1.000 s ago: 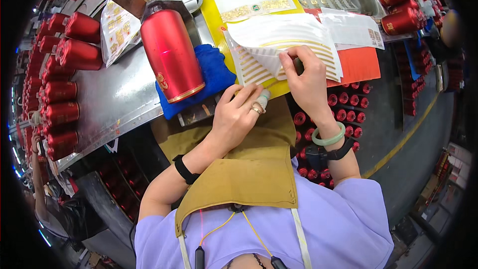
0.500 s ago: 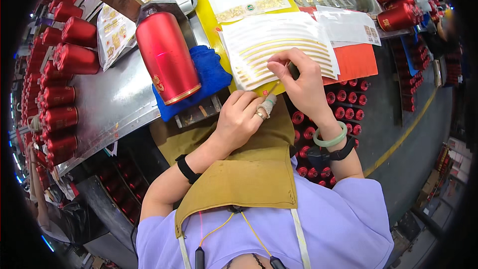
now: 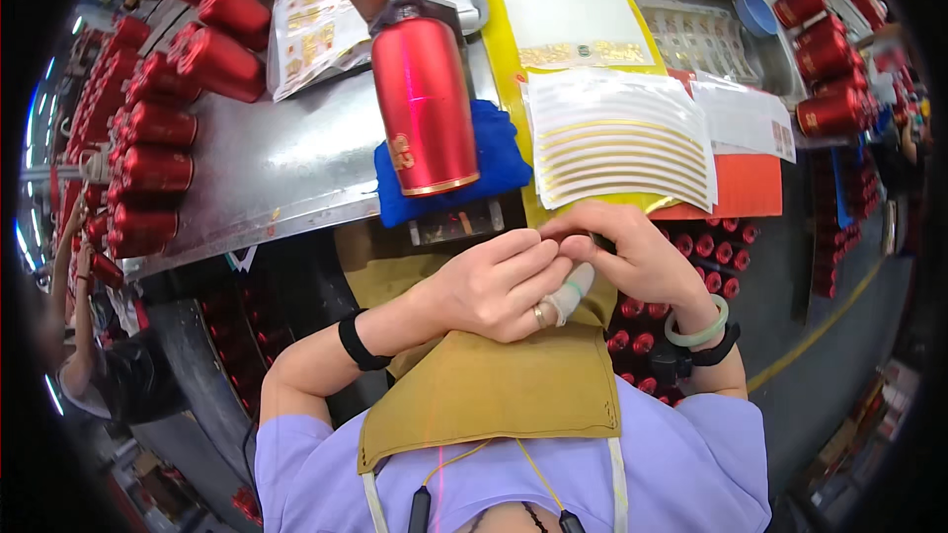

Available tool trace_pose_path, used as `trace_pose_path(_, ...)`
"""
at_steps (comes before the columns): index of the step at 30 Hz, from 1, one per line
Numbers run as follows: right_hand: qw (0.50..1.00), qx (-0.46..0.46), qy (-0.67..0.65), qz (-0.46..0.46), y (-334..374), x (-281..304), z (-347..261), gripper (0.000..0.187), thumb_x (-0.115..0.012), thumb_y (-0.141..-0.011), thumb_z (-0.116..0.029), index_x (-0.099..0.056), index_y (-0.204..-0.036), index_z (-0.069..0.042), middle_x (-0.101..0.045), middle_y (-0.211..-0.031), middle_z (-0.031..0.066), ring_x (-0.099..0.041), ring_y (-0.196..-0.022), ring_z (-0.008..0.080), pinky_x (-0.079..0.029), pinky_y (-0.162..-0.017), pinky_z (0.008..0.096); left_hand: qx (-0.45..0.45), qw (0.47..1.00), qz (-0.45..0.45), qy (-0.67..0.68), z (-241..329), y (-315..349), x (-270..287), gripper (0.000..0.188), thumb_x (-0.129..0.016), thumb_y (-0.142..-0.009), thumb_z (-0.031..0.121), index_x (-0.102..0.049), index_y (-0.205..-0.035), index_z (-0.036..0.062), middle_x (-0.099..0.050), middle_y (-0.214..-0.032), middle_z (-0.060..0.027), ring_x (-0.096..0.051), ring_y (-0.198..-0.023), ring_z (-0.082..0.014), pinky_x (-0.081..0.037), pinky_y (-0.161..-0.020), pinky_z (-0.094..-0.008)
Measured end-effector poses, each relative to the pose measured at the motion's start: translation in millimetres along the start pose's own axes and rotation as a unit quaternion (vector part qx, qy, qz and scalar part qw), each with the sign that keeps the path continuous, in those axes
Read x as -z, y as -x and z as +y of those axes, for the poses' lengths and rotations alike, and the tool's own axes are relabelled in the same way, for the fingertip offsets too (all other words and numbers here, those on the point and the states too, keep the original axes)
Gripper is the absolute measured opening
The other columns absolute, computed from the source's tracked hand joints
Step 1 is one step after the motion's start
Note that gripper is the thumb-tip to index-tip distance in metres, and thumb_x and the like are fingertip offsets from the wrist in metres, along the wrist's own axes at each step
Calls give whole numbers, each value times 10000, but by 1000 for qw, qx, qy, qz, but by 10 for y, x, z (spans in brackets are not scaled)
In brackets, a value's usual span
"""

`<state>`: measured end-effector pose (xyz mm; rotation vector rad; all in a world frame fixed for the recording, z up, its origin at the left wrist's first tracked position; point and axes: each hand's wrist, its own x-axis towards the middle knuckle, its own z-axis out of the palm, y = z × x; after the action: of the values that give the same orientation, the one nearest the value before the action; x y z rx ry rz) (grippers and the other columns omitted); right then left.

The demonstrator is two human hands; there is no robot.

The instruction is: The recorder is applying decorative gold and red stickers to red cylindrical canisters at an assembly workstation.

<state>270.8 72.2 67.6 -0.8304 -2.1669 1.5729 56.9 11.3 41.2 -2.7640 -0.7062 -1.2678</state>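
Note:
My left hand (image 3: 504, 286), with a ring and a white wrap on one finger, is closed, its fingertips pinched together. Against it rests my right hand (image 3: 632, 255), thumb and forefinger also pinching. Whatever the fingertips hold is hidden; something small and dark shows inside the right palm, too little to name. Just beyond the hands lies a stack of white sheets (image 3: 622, 104) bearing curved gold strips (image 3: 627, 153). Left of it a red metallic bottle (image 3: 425, 109) with gold marks leans on a blue cloth (image 3: 502, 150), its far end against a dark holder (image 3: 415, 8).
Red canisters (image 3: 153, 173) crowd the metal table (image 3: 247, 158) at left. Beyond the stack lie a yellow board (image 3: 506, 79) and a clear sheet (image 3: 568, 10). A red-orange sheet (image 3: 750, 188) lies right. More red canisters (image 3: 706, 247) stand below. Someone (image 3: 118, 365) works far left.
Both hands have come nearer to my body, and their fingertips have met. A thin gold strip seen between them earlier is hidden now. The whole view has shifted.

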Motion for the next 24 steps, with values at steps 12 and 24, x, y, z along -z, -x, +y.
trace_pose_path(12, 997, -34, -29, -59, -341, 227, -304, 156, -662, -991, -144, -699, -974, 6, -719, -914, 73, -658, -852, 183, -520, -798, 324, 84, 988, -35, -128, -172, 71, 806, 234, -726, -801, 135, -740, -994, 4, -757, -1070, -130, -722, -925, -283, -553, -750, -378)
trace_pose_path(24, 934, -91, 144, 313, 64, 1537, -346, 211, -607, -1018, -130, -699, -1138, 16, -664, -825, 15, -566, -748, 80, -454, -694, 255, 334, 912, 173, -163, -352, 326, 711, 334, -709, -888, -79, -675, -1217, -29, -712, -1107, -143, -688, -938, -245, -546, -851, -358)
